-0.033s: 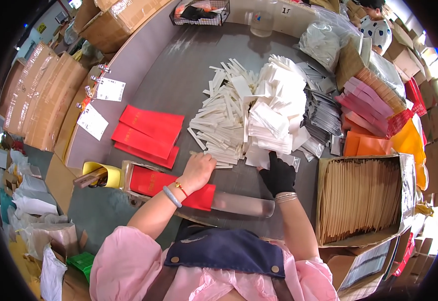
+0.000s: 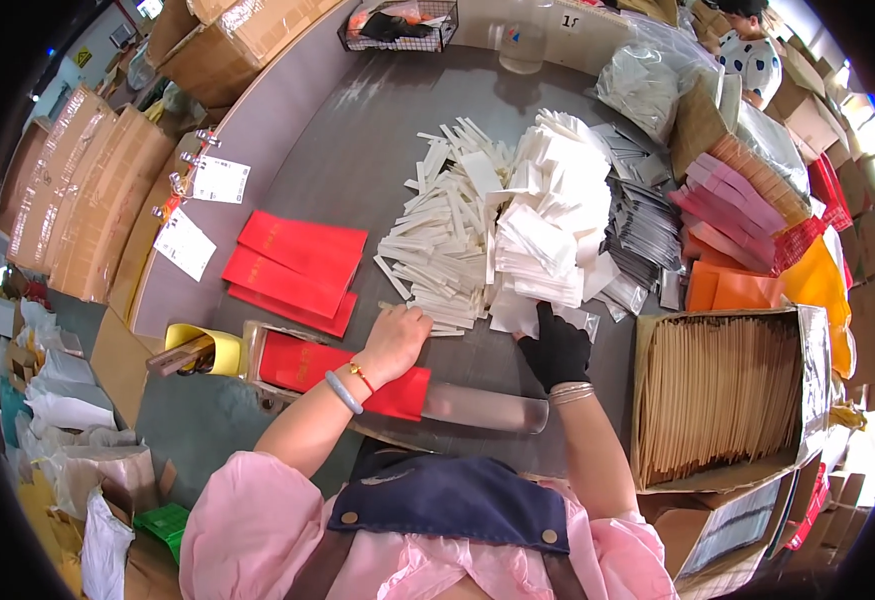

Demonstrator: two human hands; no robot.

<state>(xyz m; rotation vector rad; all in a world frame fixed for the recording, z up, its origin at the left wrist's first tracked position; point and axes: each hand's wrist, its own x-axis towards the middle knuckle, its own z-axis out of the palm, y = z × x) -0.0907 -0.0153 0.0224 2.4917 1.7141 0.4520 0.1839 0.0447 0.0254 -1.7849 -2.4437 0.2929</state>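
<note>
My bare left hand [image 2: 395,342] is at the near edge of a loose heap of white strips [image 2: 435,235]. Its fingers are curled together, and whatever lies between the fingertips is hidden. My right hand [image 2: 557,350] wears a black glove that leaves the thumb bare. Thumb and index finger are apart, and the index fingertip touches a flat clear packet at the near end of a stack of white packets [image 2: 547,235]. Under my left forearm lies a red paper sleeve [image 2: 302,362], beside a clear, curved plastic piece [image 2: 485,406] along the front edge.
Several red envelopes [image 2: 297,262] lie to the left. Dark packets [image 2: 645,235] fan out right of the white stack. An open carton of thin wooden sticks [image 2: 717,400] stands at the right. A yellow holder [image 2: 215,348] sits at the front left; a wire basket [image 2: 402,28] is at the back.
</note>
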